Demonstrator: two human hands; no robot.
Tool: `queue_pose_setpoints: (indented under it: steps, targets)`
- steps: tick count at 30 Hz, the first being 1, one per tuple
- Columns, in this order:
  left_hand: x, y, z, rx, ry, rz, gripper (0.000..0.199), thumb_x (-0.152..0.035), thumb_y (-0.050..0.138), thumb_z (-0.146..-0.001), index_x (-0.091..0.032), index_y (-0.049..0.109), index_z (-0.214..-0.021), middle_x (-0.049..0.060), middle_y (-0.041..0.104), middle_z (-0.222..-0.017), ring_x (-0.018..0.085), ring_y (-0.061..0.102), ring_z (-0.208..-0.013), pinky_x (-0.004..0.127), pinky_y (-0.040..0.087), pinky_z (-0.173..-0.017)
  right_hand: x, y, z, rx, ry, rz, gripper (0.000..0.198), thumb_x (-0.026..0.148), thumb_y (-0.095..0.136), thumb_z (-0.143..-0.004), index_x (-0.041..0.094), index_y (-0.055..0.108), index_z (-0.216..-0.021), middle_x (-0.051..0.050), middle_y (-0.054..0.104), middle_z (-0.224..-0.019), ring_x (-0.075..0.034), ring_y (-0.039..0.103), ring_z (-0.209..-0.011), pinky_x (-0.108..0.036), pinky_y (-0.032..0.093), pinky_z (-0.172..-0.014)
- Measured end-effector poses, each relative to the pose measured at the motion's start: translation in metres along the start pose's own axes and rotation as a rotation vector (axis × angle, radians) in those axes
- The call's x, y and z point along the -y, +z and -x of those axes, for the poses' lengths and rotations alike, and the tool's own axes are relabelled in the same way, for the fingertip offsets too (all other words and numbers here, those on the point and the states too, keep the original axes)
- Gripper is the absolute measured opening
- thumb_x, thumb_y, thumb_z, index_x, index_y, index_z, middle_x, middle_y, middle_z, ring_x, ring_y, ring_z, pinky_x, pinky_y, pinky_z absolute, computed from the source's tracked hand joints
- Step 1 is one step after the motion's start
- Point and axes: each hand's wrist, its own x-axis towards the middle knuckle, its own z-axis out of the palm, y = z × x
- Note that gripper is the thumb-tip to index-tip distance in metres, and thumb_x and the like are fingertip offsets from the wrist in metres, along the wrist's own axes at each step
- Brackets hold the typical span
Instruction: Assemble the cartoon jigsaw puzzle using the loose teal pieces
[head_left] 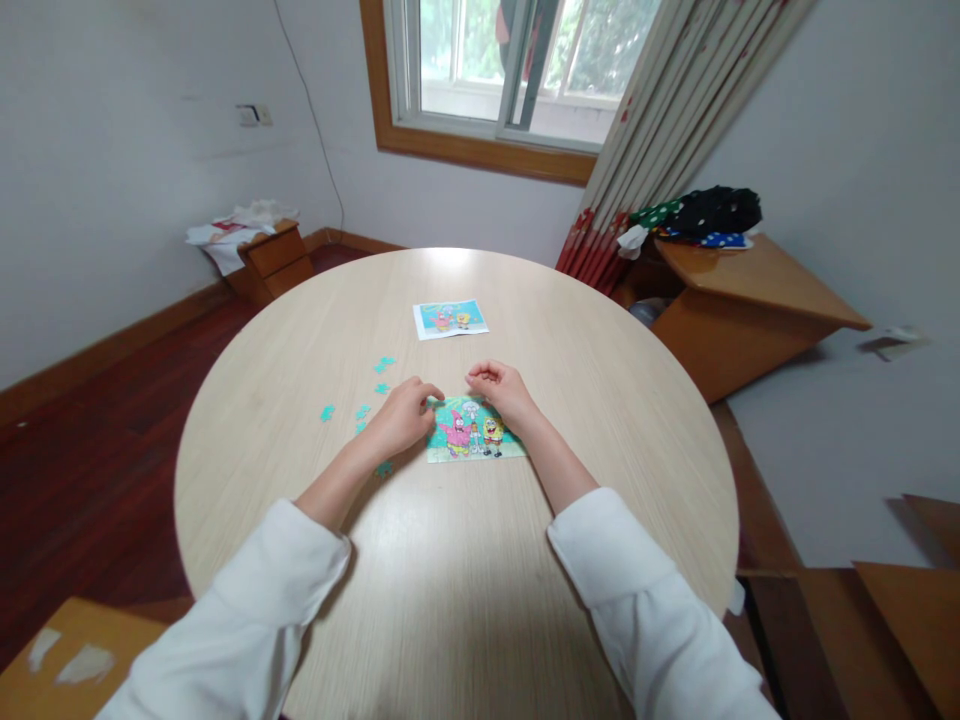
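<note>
A jigsaw puzzle (464, 440) with cartoon figures, a pink starfish and a yellow sponge among them, lies flat on the round table (450, 580). My left hand (403, 414) is at its upper left corner, with bent fingers and thumb closed about the edge. Over the upper right part rests my right hand (504, 390), its fingers curled together in a pinch near the top edge; whatever they hold is hidden. Several loose teal puzzle pieces (328, 412) are scattered left of the puzzle, some close to my left wrist.
Beyond my hands lies a paper picture (451, 320) with similar cartoon figures. A small wooden cabinet (276, 262) with cloth on it stands at the back left. At right, a tilted wooden cabinet (750, 300) carries dark and dotted fabric (712, 213), beside a long curtain (660, 110).
</note>
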Motion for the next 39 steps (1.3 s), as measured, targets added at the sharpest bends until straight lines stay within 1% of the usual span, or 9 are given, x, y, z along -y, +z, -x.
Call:
queue_pose_setpoints:
  steps: [7,11,14,17,20,23,27,31,39]
  targets:
    - [-0.011,-0.002,0.004,0.207,0.061,-0.216,0.035,-0.004,0.041,-0.075,-0.014,0.070,-0.093,0.005,0.049,-0.075,0.017,0.053,-0.071,0.028,0.040,-0.070,0.001,0.002,0.000,0.000,0.019,-0.015,0.030,0.036,0.072,-0.052,0.017,0.056,-0.069,0.006,0.050,-0.058,-0.007,0.043,-0.053,-0.020,0.032,-0.048]
    - [-0.011,-0.001,0.003,0.190,0.058,-0.187,0.036,-0.004,0.042,-0.074,-0.013,0.069,-0.097,0.006,0.053,-0.077,0.018,0.054,-0.072,0.029,0.041,-0.071,0.002,0.001,0.001,0.011,0.022,0.008,0.027,0.035,0.071,-0.054,0.017,0.057,-0.069,0.005,0.052,-0.059,-0.007,0.045,-0.054,-0.020,0.032,-0.048]
    - [-0.008,0.001,-0.001,0.027,-0.051,0.015,0.038,-0.004,0.045,-0.072,-0.011,0.066,-0.103,0.005,0.056,-0.075,0.018,0.054,-0.072,0.030,0.042,-0.072,0.002,-0.002,0.001,0.023,0.028,0.011,0.026,0.035,0.070,-0.055,0.017,0.057,-0.068,0.006,0.050,-0.056,-0.007,0.042,-0.051,-0.021,0.030,-0.047]
    - [-0.007,-0.001,-0.005,-0.085,-0.261,0.439,0.033,-0.006,0.050,-0.071,-0.010,0.064,-0.101,0.003,0.057,-0.070,0.015,0.054,-0.064,0.030,0.044,-0.068,0.001,-0.005,0.001,0.032,0.017,0.010,0.026,0.036,0.070,-0.055,0.017,0.056,-0.068,0.007,0.048,-0.053,-0.006,0.041,-0.049,-0.021,0.030,-0.047]
    - [-0.010,-0.007,-0.007,-0.020,-0.412,0.990,0.026,-0.005,0.054,-0.069,-0.010,0.062,-0.093,0.005,0.061,-0.075,0.012,0.058,-0.065,0.030,0.047,-0.072,-0.001,-0.007,0.001,0.030,0.013,0.004,0.027,0.035,0.071,-0.055,0.017,0.056,-0.068,0.007,0.049,-0.054,-0.006,0.041,-0.049,-0.021,0.031,-0.047]
    - [-0.013,-0.013,-0.005,0.047,-0.493,1.278,0.021,-0.002,0.056,-0.068,-0.008,0.061,-0.088,0.012,0.066,-0.086,0.016,0.064,-0.079,0.033,0.049,-0.085,-0.003,-0.007,0.001,0.022,0.009,0.005,0.026,0.035,0.070,-0.056,0.017,0.058,-0.069,0.006,0.051,-0.055,-0.007,0.043,-0.050,-0.021,0.033,-0.049]
    - [-0.015,-0.016,-0.002,0.077,-0.527,1.348,0.029,0.001,0.055,-0.069,-0.009,0.060,-0.096,0.015,0.067,-0.097,0.019,0.065,-0.093,0.035,0.046,-0.095,-0.006,-0.005,-0.002,0.032,-0.033,0.065,0.022,0.033,0.068,-0.060,0.016,0.062,-0.072,0.004,0.056,-0.059,-0.009,0.048,-0.054,-0.023,0.038,-0.054]
    - [-0.015,-0.014,-0.001,0.090,-0.519,1.339,0.032,0.002,0.056,-0.070,-0.010,0.060,-0.100,0.015,0.068,-0.100,0.019,0.064,-0.098,0.034,0.045,-0.096,-0.008,-0.002,-0.003,0.064,-0.079,0.186,0.013,0.026,0.065,-0.066,0.015,0.066,-0.072,0.000,0.064,-0.066,-0.011,0.054,-0.060,-0.025,0.042,-0.060]
    - [-0.011,-0.011,-0.002,0.105,-0.451,1.303,0.035,0.001,0.063,-0.067,-0.010,0.062,-0.100,0.009,0.069,-0.093,0.014,0.063,-0.086,0.030,0.045,-0.087,0.003,0.013,0.008,0.092,-0.295,0.512,0.013,0.027,0.065,-0.076,0.019,0.072,-0.084,-0.005,0.070,-0.086,-0.015,0.060,-0.076,-0.030,0.046,-0.074]
